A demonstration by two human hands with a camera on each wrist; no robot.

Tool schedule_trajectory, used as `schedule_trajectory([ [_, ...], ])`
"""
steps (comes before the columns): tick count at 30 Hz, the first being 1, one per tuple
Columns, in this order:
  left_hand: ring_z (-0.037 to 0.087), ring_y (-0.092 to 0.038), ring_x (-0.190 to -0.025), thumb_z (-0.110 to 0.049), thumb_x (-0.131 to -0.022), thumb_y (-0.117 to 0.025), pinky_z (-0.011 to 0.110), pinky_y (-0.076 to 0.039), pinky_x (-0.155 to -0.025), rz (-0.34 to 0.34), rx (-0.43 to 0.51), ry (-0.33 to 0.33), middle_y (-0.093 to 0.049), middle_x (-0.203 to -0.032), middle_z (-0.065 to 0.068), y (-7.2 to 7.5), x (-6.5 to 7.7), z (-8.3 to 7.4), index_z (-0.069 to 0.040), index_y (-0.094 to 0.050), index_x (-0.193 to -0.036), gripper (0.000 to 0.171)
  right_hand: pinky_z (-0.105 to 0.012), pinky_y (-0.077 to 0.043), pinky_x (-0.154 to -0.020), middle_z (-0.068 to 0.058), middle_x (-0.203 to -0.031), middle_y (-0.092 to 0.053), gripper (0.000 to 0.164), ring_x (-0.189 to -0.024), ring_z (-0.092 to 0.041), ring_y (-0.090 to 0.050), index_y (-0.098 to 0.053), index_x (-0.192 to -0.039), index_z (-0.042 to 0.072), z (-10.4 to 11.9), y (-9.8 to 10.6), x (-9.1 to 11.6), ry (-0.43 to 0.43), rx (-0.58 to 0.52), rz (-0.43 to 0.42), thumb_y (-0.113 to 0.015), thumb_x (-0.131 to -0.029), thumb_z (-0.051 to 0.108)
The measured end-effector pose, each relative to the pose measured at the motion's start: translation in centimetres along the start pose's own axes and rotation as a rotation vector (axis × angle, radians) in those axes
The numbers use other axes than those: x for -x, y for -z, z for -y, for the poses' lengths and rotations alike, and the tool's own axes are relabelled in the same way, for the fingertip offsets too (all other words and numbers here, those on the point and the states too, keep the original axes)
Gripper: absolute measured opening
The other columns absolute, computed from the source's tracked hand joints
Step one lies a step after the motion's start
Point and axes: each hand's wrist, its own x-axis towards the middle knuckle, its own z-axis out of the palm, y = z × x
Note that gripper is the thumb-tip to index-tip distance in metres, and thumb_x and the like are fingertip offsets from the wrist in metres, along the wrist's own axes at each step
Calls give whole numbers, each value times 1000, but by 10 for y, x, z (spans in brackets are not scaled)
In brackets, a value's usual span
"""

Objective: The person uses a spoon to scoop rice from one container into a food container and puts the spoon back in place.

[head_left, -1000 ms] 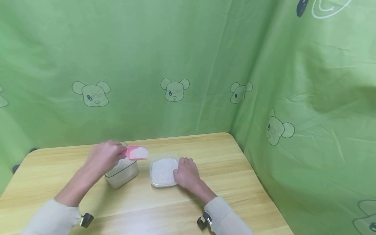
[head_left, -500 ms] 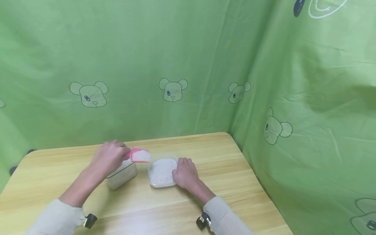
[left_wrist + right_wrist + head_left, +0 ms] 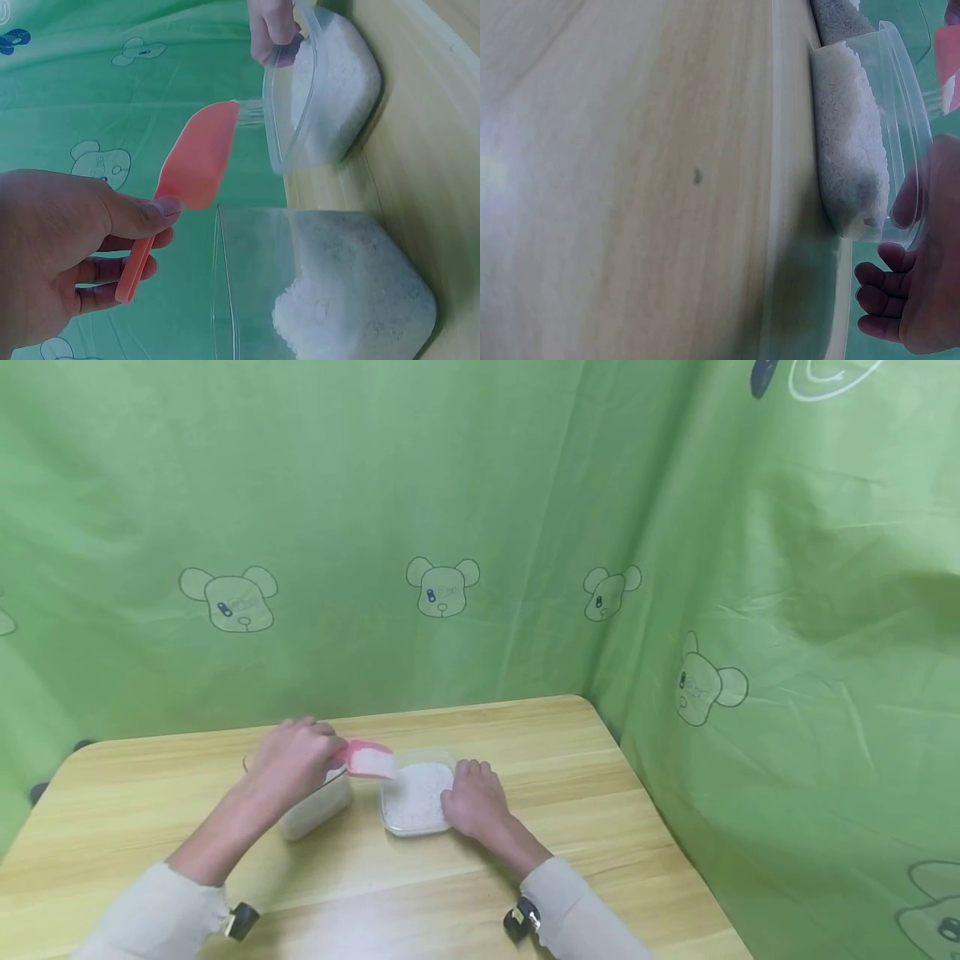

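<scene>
My left hand (image 3: 300, 758) pinches the handle of a pink scoop (image 3: 370, 760) between thumb and fingers. The scoop is tilted, and white grains that look like rice stream from its lip, as the left wrist view shows at the falling grains (image 3: 253, 112). They drop into a clear plastic container (image 3: 408, 832) that holds more of them. My right hand (image 3: 476, 800) grips that container's right rim, thumb inside and fingers outside. A taller clear container (image 3: 251, 229), also part filled with the grains, stands to the left, partly hidden under my left hand in the head view.
Both containers stand on a light wooden table (image 3: 600, 827). Green curtains (image 3: 345, 527) with bear faces hang behind the table and along its right side.
My left hand has moved right with the scoop, whose lip has tipped down over the right container; grains now fall from it. The right hand keeps its grip on the rim.
</scene>
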Motion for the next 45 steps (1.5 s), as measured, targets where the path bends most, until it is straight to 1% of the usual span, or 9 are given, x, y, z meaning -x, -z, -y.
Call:
schedule_trajectory([
  [10,21,-65,-74,-7,-76,-89,31,-51,-63,3,-4,-27,-77,-80,2,-2,-6,-14,-15,-80,-83,14,-36,-39,-80,-8,-91,-46,26,-87,-25,-41,-50,-101,2,-1,2,0,14,-3,-17,-50,-94,27],
  [15,17,-61,-71,-11,-73,-90,28,-43,-62,-4,-25,-40,-76,-79,-1,-7,-4,-21,-18,-80,-83,16,-36,-40,-81,-8,-92,-47,27,-87,-25,-41,-51,-102,2,-1,1,0,7,-5,-9,-49,-94,28],
  [19,17,-57,-71,-10,-75,-89,28,-37,-64,20,5,-37,-75,-80,-1,-12,-2,-27,-18,-80,-84,15,-37,-40,-82,-7,-93,-47,28,-88,-24,-41,-51,-104,3,1,1,0,-4,-4,4,-49,-94,29],
  [25,19,-60,-74,-13,-72,-91,30,-44,-66,22,11,-45,-76,-81,1,-20,-2,-33,-17,-80,-83,16,-35,-39,-81,-7,-92,-46,28,-88,-24,-40,-50,-103,3,5,3,1,1,-9,11,-49,-95,30],
  [27,20,-60,-74,-13,-70,-92,31,-46,-66,14,4,-58,-76,-81,1,-23,-1,-35,-17,-80,-83,18,-35,-39,-81,-7,-92,-46,28,-88,-24,-40,-50,-103,3,6,2,2,8,-2,8,-48,-95,30],
  [30,20,-59,-74,-3,-68,-90,31,-45,-66,-3,-16,-87,-76,-81,2,-27,-1,-37,-16,-80,-84,23,-36,-39,-81,-8,-91,-46,28,-87,-24,-40,-50,-102,2,6,2,3,13,0,1,-49,-94,29],
  [35,18,-55,-73,17,-64,-73,29,-42,-65,-36,-80,-123,-74,-80,0,-30,-2,-42,-16,-79,-85,40,-35,-39,-79,-8,-90,-46,27,-86,-25,-40,-51,-101,2,6,1,4,9,2,-6,-51,-95,28],
  [38,18,-53,-74,19,-65,-69,29,-40,-66,-61,-119,-138,-74,-81,-1,-30,-2,-44,-16,-79,-86,42,-35,-39,-79,-8,-91,-46,27,-86,-25,-40,-50,-101,2,5,1,4,3,8,-4,-50,-95,29],
  [45,17,-50,-75,15,-67,-76,28,-40,-67,-107,-168,-171,-74,-80,-2,-28,-2,-49,-15,-79,-85,36,-35,-40,-81,-8,-93,-46,28,-88,-24,-40,-51,-105,2,3,3,4,-15,4,12,-48,-96,29],
])
